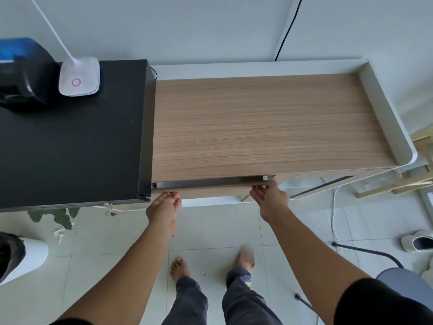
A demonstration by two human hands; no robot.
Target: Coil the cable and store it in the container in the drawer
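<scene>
- The drawer [206,185], barely open beneath the wooden desk top [269,125], is met by the left hand [164,208] and right hand [270,198], fingers loosely spread, nothing held.
- No cable or container is seen.
- Fingertips could be pinched at the narrow gap.

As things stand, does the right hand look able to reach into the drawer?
Probably not yet: the drawer shows only a narrow gap under the desk top, and the right hand is at its front edge.

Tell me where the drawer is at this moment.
In the head view, the drawer sits slightly open under the wooden desk's front edge, between both hands, beside the black cabinet.
</scene>
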